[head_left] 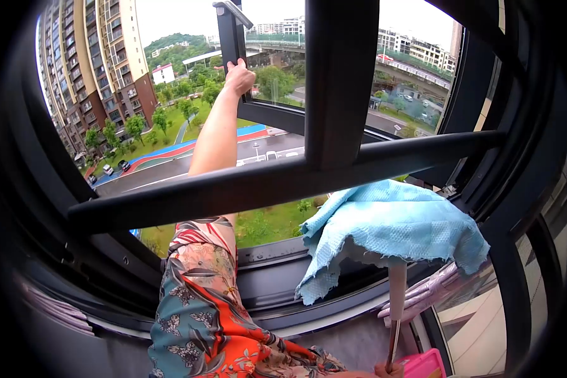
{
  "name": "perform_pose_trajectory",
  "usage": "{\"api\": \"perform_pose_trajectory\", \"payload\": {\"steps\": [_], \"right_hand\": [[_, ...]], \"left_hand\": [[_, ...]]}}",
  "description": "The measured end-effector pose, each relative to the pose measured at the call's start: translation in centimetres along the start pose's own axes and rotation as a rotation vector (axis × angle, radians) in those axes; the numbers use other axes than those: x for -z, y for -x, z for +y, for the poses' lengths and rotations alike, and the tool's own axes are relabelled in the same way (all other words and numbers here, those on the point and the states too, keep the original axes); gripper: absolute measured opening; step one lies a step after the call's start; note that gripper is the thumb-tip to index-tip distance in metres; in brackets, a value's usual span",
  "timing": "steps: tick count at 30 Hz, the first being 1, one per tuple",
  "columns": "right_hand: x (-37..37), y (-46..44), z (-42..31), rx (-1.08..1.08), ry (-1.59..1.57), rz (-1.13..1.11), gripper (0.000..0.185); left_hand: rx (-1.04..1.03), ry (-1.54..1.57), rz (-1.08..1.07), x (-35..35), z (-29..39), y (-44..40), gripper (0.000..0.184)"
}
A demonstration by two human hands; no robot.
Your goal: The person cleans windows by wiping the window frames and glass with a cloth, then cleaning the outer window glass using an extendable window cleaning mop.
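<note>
The left hand (239, 79) grips the open window sash (274, 116) by its outer edge, seemingly to steady it; the right hand (389, 371) holds the pole (396, 296) low, supporting the draped blue cloth (394, 220) near the sill's (258, 286) right end

Single head cam, round-edged wide view, worn on the person's head. Faces forward and down through the open window (340, 75); dark crossbar (233, 191) close in front, road (283, 143) well below, tall building (101, 69) farther out, upper left.
</note>
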State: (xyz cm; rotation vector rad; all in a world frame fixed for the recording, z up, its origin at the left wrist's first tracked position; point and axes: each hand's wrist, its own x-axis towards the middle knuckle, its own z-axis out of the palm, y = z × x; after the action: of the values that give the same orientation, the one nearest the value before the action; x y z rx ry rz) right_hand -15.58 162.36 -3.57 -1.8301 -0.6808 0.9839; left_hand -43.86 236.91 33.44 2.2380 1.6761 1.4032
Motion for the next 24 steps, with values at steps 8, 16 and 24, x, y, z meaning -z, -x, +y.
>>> {"api": "perform_pose_trajectory", "payload": {"steps": [8, 16, 24], "right_hand": [[-0.7, -0.2, 4.6, -0.155, 0.016, -0.032, 0.031], [0.6, 0.2, 2.2, -0.201, 0.094, 0.142, 0.027], [1.8, -0.9, 2.3, -0.017, 0.093, 0.149, 0.023]], "left_hand": [[0.012, 0.144, -0.042, -8.4, -2.8, -5.1, 0.065], [0.104, 0.849, 0.224, -1.3, 5.6, 0.8, 0.054], [0.195, 1.382, 0.145, 2.4, 13.2, 2.8, 0.024]]}}
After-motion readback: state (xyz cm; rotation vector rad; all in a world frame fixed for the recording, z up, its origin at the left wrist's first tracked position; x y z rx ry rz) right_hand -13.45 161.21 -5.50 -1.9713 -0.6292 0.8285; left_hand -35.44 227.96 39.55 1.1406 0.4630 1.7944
